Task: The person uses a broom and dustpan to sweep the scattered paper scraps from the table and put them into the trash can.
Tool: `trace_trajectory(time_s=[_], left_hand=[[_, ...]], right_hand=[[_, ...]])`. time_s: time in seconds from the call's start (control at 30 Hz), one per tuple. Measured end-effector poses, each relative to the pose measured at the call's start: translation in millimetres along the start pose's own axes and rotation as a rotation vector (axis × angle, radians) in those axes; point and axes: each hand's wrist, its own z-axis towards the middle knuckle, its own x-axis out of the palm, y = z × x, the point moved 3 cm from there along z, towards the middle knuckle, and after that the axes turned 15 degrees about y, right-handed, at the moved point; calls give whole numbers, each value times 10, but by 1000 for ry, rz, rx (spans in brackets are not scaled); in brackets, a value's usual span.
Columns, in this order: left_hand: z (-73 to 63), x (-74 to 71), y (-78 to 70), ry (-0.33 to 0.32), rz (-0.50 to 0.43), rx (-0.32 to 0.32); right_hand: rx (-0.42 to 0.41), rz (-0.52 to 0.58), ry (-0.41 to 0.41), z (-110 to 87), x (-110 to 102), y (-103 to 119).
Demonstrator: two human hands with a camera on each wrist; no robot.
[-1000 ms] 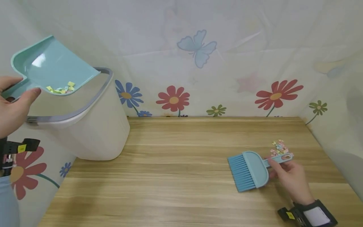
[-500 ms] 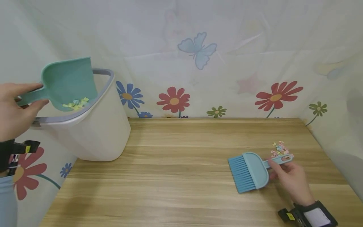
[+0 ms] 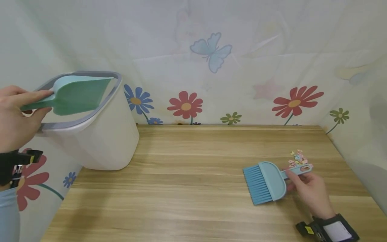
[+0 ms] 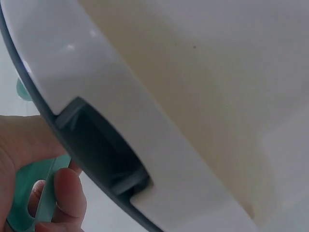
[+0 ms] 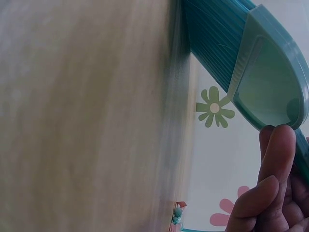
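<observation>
My left hand (image 3: 18,116) grips the handle of a teal dustpan (image 3: 80,96) over the mouth of a white bin (image 3: 105,141) with a grey rim. The pan is tipped, its underside facing me, and its scooping surface is hidden. In the left wrist view, fingers curl round the dustpan's handle (image 4: 46,193) beside the bin's rim. At the right of the table, my right hand (image 3: 312,193) holds a blue hand brush (image 3: 273,181) by its handle, bristles pointing left. Behind that handle lies a small pile of coloured paper scraps (image 3: 297,157).
The bin stands at the table's left edge. A wooden table (image 3: 187,188) stretches between the two hands. A flower-printed curtain (image 3: 242,67) borders it at the back and along the right side.
The dustpan has come down to the bin's mouth and rolled over, so its underside now shows and the scraps in it are out of sight. The right hand and brush stay put.
</observation>
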Motion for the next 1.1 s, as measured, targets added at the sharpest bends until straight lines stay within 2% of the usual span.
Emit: trace_trajectory(time_s=[0.23,0.47,0.67,0.77,0.93,1.1], left_hand=[[-47,-18,-22,-96,-26,37],[-145,-7,-130,-209,-47,9],[-239,44,-182,-352,-24,5],[-274,71,-223,-405,-27,25],[-335,117,-456,-409,-36,90],[-427,290,-777,-438,-158,167]], right_hand=[[3,3,-5,-1,-1,-4],[13,-5,-11,-4,6,-4],[40,-9,-13,-2,4,2],[42,-9,-11,1,3,-6],[24,-6,-9,9,11,-15],[7,0,-13,11,13,-4]])
